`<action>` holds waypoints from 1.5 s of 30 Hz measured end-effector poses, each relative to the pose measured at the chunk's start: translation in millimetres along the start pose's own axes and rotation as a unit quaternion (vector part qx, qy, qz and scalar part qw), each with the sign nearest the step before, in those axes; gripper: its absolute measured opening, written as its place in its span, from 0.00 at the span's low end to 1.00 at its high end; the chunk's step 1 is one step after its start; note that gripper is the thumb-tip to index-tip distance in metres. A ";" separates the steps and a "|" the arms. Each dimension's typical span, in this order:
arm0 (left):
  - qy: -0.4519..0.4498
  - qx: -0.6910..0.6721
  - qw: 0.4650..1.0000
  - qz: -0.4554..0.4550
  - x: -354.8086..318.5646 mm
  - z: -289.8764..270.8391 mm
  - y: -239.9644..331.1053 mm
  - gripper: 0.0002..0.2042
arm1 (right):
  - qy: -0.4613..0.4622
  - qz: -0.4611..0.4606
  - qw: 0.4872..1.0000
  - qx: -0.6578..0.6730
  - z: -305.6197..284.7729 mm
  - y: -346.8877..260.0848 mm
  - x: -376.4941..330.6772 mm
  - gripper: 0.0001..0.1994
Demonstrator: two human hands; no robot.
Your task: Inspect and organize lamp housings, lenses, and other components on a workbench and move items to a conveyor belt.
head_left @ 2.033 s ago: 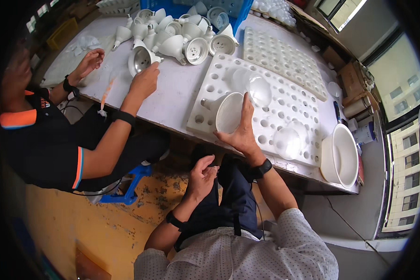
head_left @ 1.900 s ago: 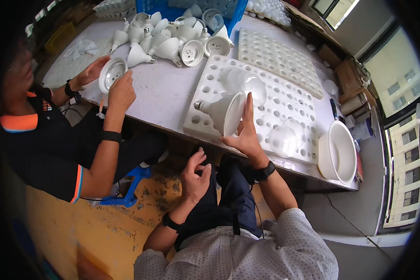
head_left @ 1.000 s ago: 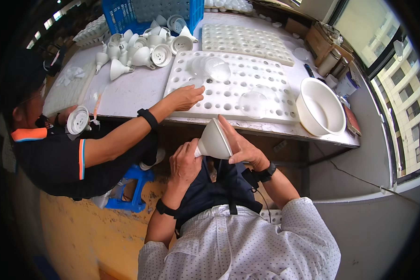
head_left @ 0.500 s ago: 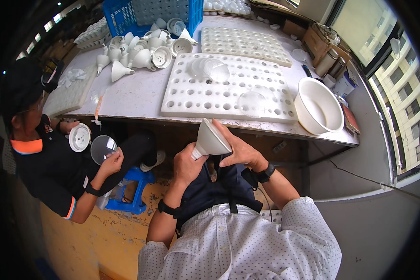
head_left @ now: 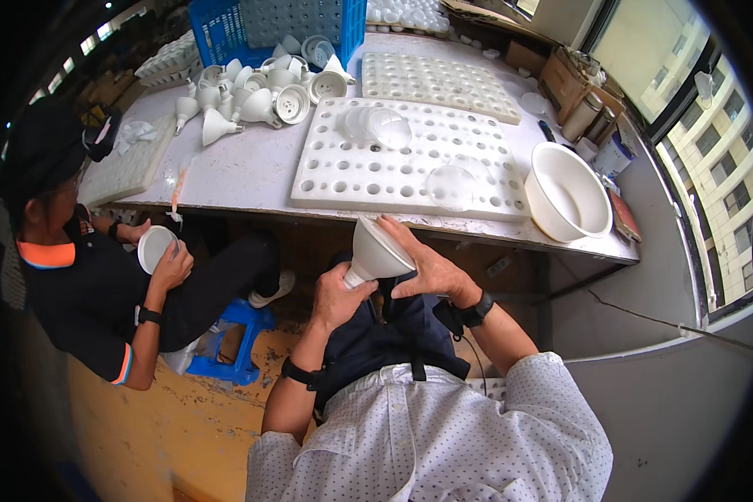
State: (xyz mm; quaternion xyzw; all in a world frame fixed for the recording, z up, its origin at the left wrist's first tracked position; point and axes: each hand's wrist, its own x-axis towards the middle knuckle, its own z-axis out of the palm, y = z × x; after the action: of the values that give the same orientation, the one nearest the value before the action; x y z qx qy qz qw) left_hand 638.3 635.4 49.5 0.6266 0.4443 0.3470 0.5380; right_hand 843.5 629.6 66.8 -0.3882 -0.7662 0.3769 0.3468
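Over my lap, just off the table's front edge, I hold a white cone-shaped lamp housing tilted on its side. My left hand is closed round its narrow neck. Along the wide rim lies my right hand, its fingers over the far side and its thumb below. The rim faces away to the right, so the inside of the housing is hidden. Beyond it, clear round discs lie stacked on a white foam tray with rows of holes; another disc lies near the tray's front edge.
Many white lamp housings are heaped at the back left beside a blue crate. A second foam tray lies behind. To the right stand a white basin and metal flasks. A co-worker sits at left.
The co-worker has brought the clear disc onto the lamp housing, with both hands now together on it. My own hands and housing have hardly moved.
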 end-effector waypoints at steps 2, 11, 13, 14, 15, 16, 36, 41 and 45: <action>-0.006 -0.019 1.000 -0.001 0.4 -0.3 -5.3 0.12 | 0.000 0.002 1.000 0.004 0.0 -3.5 0.3 0.56; -0.096 -0.164 0.979 -0.075 -0.2 -2.2 -3.5 0.11 | -0.001 0.008 1.000 -0.013 -5.5 -6.1 0.0 0.56; -0.119 -0.184 0.972 -0.090 1.6 -4.4 -8.3 0.11 | -0.002 0.008 1.000 -0.010 -7.2 -7.5 0.6 0.56; -0.143 -0.229 0.957 -0.106 2.4 -5.1 -10.4 0.12 | -0.006 0.007 1.000 -0.014 -8.6 -10.0 1.1 0.56; -0.166 -0.274 0.939 -0.122 3.1 -5.6 -12.2 0.12 | -0.010 0.005 1.000 -0.018 -9.7 -11.4 1.3 0.56; -0.167 -0.274 0.939 -0.121 3.8 -6.0 -14.0 0.12 | -0.009 0.005 1.000 -0.018 -10.6 -10.8 1.1 0.56; -0.310 -0.508 0.789 -0.150 5.3 -6.0 -31.8 0.17 | -0.015 -0.015 1.000 -0.021 -18.4 -24.0 -6.1 0.50; -0.321 -0.501 0.792 -0.138 7.2 0.6 -30.3 0.17 | 0.032 -0.018 0.999 -0.039 -15.8 -29.1 -5.8 0.46; -0.308 -0.426 0.840 -0.131 5.9 3.2 -25.8 0.16 | 0.108 -0.042 0.993 0.015 -8.8 -30.1 -8.6 0.38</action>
State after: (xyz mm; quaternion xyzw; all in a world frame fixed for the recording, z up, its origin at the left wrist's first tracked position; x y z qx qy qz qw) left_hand 638.7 640.4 23.3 0.3460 0.1421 0.2170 0.9016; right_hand 844.6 612.5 94.5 -0.3883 -0.7341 0.3295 0.4492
